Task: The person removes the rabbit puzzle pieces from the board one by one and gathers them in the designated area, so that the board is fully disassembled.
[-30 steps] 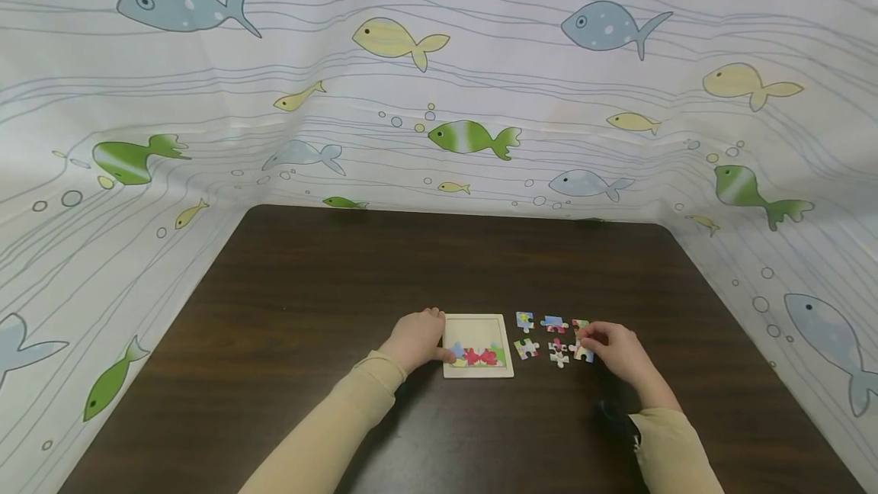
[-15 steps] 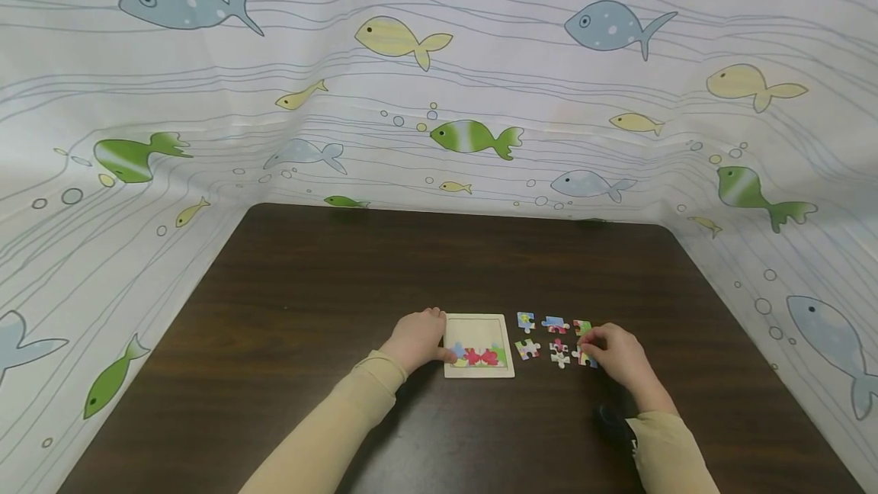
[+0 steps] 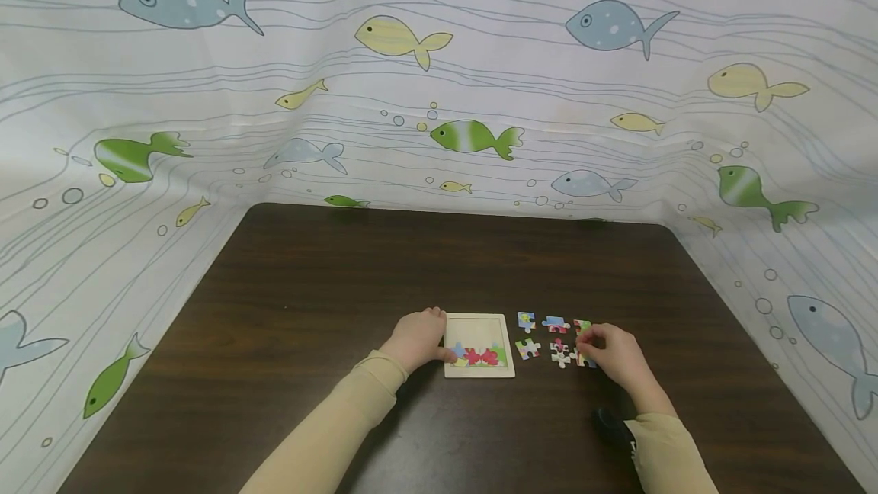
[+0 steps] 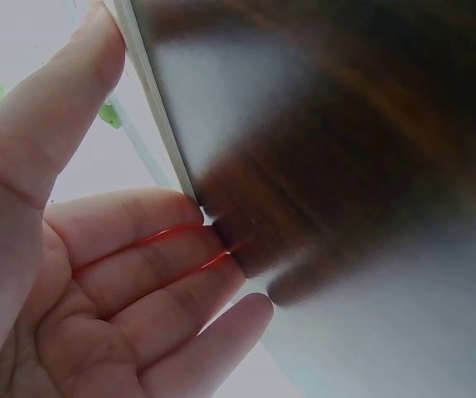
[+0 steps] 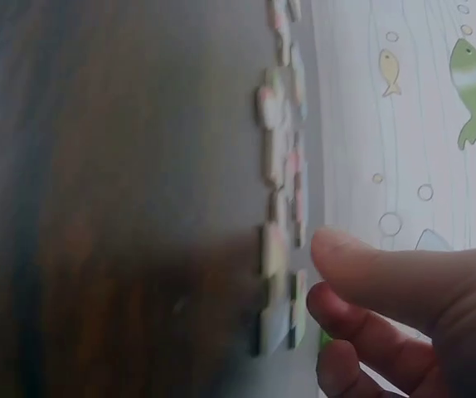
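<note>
In the head view, my left hand (image 3: 414, 341) steadies the left side of a square wooden puzzle tray (image 3: 479, 374), its thumb over the near-left part. The left wrist view shows straight fingers (image 4: 151, 261) touching the tray's edge (image 4: 162, 124). A strip of picture with red shapes (image 3: 480, 357) fills the tray's near part; bare wood lies behind it. Over the rightmost loose jigsaw pieces hovers my right hand (image 3: 613, 351). Its thumb and bent index finger stand apart with nothing between them in the right wrist view, close beside a jigsaw piece (image 5: 298, 308).
Two rows of loose jigsaw pieces lie right of the tray, among them a blue one (image 3: 526, 321) and a pale one (image 3: 527, 348). They rest on a dark wooden table (image 3: 343, 273). A white fish-print curtain (image 3: 480, 82) surrounds its back and sides.
The right fingertips have shifted slightly toward the person, over the near-right jigsaw piece, which appears to have slid slightly the same way. The left hand and tray stay in place.
</note>
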Demonstrator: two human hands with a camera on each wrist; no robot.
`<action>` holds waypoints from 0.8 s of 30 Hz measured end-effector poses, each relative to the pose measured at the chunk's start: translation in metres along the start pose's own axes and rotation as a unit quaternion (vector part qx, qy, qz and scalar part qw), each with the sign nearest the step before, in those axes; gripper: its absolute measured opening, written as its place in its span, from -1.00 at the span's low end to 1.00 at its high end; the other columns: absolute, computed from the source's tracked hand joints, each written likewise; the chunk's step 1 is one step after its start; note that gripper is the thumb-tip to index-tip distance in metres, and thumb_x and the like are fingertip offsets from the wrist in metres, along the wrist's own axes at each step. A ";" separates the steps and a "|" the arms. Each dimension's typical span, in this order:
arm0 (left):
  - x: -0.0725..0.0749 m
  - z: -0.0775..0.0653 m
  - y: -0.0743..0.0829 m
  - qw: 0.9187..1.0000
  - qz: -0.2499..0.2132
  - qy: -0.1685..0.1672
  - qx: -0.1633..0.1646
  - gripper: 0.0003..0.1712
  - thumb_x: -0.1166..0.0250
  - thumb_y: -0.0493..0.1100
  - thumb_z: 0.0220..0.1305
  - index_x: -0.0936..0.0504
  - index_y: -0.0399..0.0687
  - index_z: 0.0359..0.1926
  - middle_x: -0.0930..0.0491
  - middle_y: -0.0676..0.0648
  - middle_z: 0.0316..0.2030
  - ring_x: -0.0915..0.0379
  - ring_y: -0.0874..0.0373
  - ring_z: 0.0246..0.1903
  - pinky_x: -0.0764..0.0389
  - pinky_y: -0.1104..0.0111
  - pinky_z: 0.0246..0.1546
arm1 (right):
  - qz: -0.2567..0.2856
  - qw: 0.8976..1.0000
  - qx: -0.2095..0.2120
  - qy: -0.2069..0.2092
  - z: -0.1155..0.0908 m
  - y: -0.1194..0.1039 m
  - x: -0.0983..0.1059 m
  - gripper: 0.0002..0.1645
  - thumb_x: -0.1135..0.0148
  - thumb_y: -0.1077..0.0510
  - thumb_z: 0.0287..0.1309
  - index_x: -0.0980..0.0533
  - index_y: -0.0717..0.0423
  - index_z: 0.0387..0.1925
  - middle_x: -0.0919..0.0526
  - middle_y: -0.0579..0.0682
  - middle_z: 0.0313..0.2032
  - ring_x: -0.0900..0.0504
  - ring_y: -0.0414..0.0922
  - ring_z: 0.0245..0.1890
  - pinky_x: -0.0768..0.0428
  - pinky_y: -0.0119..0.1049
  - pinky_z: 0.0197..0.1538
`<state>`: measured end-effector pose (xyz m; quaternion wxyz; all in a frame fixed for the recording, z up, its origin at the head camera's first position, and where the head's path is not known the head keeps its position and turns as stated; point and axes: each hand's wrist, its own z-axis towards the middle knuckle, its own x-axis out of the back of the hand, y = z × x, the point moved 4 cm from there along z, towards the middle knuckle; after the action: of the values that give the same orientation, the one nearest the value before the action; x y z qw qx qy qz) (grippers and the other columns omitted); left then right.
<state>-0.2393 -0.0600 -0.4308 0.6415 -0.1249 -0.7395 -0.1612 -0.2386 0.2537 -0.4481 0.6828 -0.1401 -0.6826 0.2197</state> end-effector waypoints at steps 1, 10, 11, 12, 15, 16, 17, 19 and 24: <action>0.000 0.000 0.000 1.000 -0.001 0.000 0.000 -0.05 -0.40 0.30 -0.07 -0.48 -0.30 0.19 -0.49 -0.20 0.17 -0.44 0.00 0.16 -0.57 0.24 0.00 | 0.002 1.000 0.001 0.005 0.001 -0.001 0.000 -0.93 -0.34 0.19 0.09 -0.62 0.12 -0.38 -0.61 -0.03 -0.37 -0.44 -0.13 -0.43 -0.44 -0.24 -0.36; 0.000 0.000 -0.001 1.000 -0.001 0.005 -0.001 -0.05 -0.40 0.31 -0.08 -0.48 -0.30 0.18 -0.51 -0.20 0.15 -0.45 0.00 0.15 -0.58 0.23 -0.03 | 0.046 0.999 0.017 0.022 0.008 -0.028 -0.007 -0.91 -0.31 0.19 0.12 -0.64 0.13 -0.32 -0.61 -0.02 -0.40 -0.46 -0.15 -0.48 -0.43 -0.30 -0.47; 0.000 0.000 -0.001 1.000 -0.001 0.004 -0.001 -0.05 -0.40 0.31 -0.07 -0.48 -0.30 0.18 -0.50 -0.20 0.16 -0.44 0.00 0.16 -0.58 0.23 -0.03 | 0.048 0.998 0.021 0.022 0.009 -0.031 -0.010 -0.91 -0.32 0.19 0.12 -0.64 0.13 -0.33 -0.61 -0.03 -0.41 -0.45 -0.16 -0.48 -0.43 -0.31 -0.47; -0.001 0.000 -0.001 1.000 0.000 0.002 -0.001 -0.04 -0.40 0.31 -0.07 -0.48 -0.29 0.19 -0.50 -0.20 0.17 -0.44 0.00 0.16 -0.58 0.23 -0.02 | 0.050 0.998 0.026 0.022 0.009 -0.035 -0.012 -0.92 -0.32 0.20 0.11 -0.64 0.13 -0.34 -0.61 -0.04 -0.41 -0.46 -0.17 -0.48 -0.44 -0.32 -0.46; -0.001 -0.001 -0.001 1.000 0.001 0.000 -0.001 -0.04 -0.39 0.31 -0.07 -0.47 -0.29 0.20 -0.49 -0.20 0.17 -0.43 0.00 0.17 -0.58 0.24 -0.01 | 0.050 0.998 0.037 0.018 0.013 -0.045 -0.019 -0.92 -0.33 0.19 0.11 -0.65 0.11 -0.34 -0.61 -0.05 -0.40 -0.43 -0.18 -0.48 -0.44 -0.33 -0.43; -0.001 -0.001 -0.001 1.000 0.001 0.000 -0.001 -0.04 -0.39 0.31 -0.06 -0.47 -0.29 0.20 -0.49 -0.20 0.17 -0.43 0.00 0.17 -0.57 0.24 -0.01 | 0.049 0.998 0.039 0.018 0.014 -0.048 -0.022 -0.92 -0.33 0.19 0.10 -0.65 0.11 -0.34 -0.61 -0.05 -0.39 -0.42 -0.17 -0.47 -0.44 -0.33 -0.42; -0.001 0.000 -0.001 1.000 0.001 0.001 -0.001 -0.05 -0.39 0.31 -0.06 -0.47 -0.29 0.19 -0.50 -0.20 0.16 -0.43 0.00 0.17 -0.57 0.24 -0.01 | 0.049 0.998 0.042 0.017 0.015 -0.051 -0.024 -0.93 -0.33 0.19 0.10 -0.65 0.10 -0.35 -0.60 -0.06 -0.39 -0.41 -0.17 -0.46 -0.44 -0.33 -0.42; -0.002 0.000 -0.001 1.000 0.000 0.001 0.000 -0.05 -0.39 0.31 -0.06 -0.47 -0.29 0.20 -0.50 -0.19 0.16 -0.43 0.00 0.17 -0.57 0.24 0.00 | 0.049 0.998 0.046 0.016 0.017 -0.059 -0.028 -0.93 -0.34 0.18 0.09 -0.66 0.09 -0.35 -0.60 -0.06 -0.39 -0.41 -0.17 -0.47 -0.44 -0.33 -0.42; -0.003 0.002 -0.001 1.000 -0.001 -0.005 0.002 -0.04 -0.38 0.31 -0.04 -0.45 -0.29 0.22 -0.47 -0.19 0.19 -0.40 0.01 0.20 -0.54 0.24 0.04 | 0.054 0.997 0.060 0.007 0.017 -0.078 -0.039 -0.92 -0.37 0.18 0.06 -0.67 0.07 -0.35 -0.60 -0.09 -0.40 -0.42 -0.19 -0.47 -0.46 -0.35 -0.40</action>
<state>-0.2411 -0.0603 -0.4336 0.6376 -0.1236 -0.7434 -0.1599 -0.2460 0.1655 -0.4433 0.6818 -0.1372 -0.6548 0.2960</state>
